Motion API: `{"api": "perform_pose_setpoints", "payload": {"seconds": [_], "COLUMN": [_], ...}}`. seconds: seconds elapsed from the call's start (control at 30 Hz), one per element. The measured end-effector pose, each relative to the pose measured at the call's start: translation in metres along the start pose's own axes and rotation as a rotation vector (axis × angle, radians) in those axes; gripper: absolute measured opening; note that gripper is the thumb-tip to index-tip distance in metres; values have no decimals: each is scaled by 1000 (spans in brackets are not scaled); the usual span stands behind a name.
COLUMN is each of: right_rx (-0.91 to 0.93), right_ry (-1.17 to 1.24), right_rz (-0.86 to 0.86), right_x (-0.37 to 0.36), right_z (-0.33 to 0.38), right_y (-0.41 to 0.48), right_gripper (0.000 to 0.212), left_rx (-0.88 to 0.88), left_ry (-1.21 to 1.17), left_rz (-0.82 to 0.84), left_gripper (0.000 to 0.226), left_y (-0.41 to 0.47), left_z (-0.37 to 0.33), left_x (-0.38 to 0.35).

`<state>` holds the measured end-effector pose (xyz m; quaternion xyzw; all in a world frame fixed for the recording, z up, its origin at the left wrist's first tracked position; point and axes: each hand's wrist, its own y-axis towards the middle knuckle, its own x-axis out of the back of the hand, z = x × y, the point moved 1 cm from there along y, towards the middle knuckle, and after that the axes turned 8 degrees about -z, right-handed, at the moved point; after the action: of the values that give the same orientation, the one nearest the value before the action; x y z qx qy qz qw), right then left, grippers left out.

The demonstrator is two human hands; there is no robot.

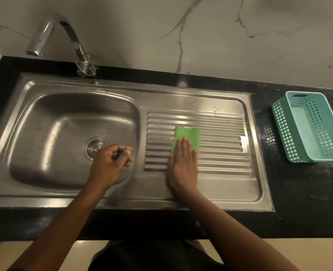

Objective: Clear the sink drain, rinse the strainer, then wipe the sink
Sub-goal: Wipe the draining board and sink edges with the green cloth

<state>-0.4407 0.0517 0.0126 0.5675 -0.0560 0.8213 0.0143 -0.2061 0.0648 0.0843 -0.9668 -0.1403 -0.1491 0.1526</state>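
Closest in, my left forearm (60, 222) and right forearm (230, 227) cross the black table (298, 202) towards the steel sink (44, 133). Starting far left: the tap (64, 36) arches over the back corner of the basin, no water running that I can see, only droplets scattered on the metal. The strainer (95, 146) sits down in the drain at the basin floor, and it looks clean from up here, so I reckon the clearing and rinsing are behind me. Just right of it hovers my left hand (111, 159), fingers curled in against the thumb, nothing visible in them; it seems simply parked out of the way above the basin. Moving right, my right hand (183, 163) lies flat with straight fingers pressing the green cloth (189, 134) onto the ribbed draining board (220, 153), palm down so the cloth hugs the ridges. That reads as the wiping stage, and the basin likely needs a pass next. Far right, a teal basket (290, 137) stands on the table, well apart from the sink.
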Motion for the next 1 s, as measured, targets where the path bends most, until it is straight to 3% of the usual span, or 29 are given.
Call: {"api": "perform_pose_setpoints", "payload": {"seconds": [0.17,0.33,0.4,0.6,0.77,1.0], "right_rx": [345,653,564,31,-307,78], "right_ry": [4,-152,-172,-227,-109,7], "right_rz": [119,149,103,16,-102,36], "right_x": [-23,1,19,73,57,-8], "right_z": [69,10,-32,-153,-114,43], "right_y": [1,28,36,49,56,33], "right_gripper": [64,60,60,65,62,64], "left_rx": [-15,-9,-5,4,-5,7], "left_ry": [23,26,28,27,14,33], "left_rz": [-29,-22,-2,6,18,12], "left_gripper": [14,12,13,13,13,13], "left_y": [5,8,8,6,5,7], "left_z": [-7,-12,-13,-11,-8,-4], "left_x": [-2,-8,-9,-7,-2,2]}}
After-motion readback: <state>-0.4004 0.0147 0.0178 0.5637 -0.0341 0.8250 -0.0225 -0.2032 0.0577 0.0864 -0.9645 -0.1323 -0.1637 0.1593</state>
